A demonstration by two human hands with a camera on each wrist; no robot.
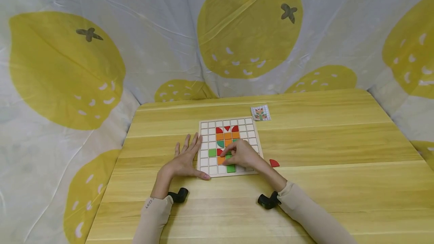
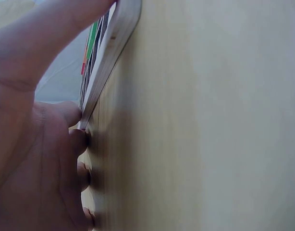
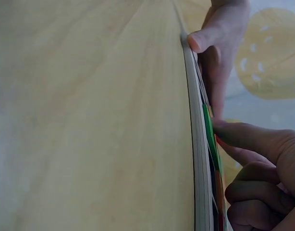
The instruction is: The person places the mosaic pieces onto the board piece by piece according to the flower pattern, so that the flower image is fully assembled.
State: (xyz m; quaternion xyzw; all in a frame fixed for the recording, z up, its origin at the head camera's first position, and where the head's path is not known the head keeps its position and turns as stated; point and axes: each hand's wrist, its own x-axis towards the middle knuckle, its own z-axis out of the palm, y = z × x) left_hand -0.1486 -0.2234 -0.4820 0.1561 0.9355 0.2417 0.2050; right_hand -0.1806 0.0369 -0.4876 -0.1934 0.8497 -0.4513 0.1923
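Note:
A white gridded wooden board [image 1: 205, 163] lies on the table with several red, orange and green tiles in its cells. My left hand [image 1: 184, 162] is spread at its left edge, the thumb at the near left corner and the fingers along the side. Over the lower middle of the grid, my right hand [image 1: 245, 156] pinches an orange tile [image 1: 220, 160] between thumb and index finger, at board level. The other right fingers are curled in the right wrist view. Just above that tile sits a red quarter-circle tile [image 1: 219, 151]. My right hand hides part of the grid.
A loose red quarter-circle tile [image 1: 274, 163] lies on the table right of the board. A small printed pattern card [image 1: 260, 113] lies by the far right corner. A lemon-print cloth [image 1: 162, 40] hangs behind the wooden table [image 1: 322, 138].

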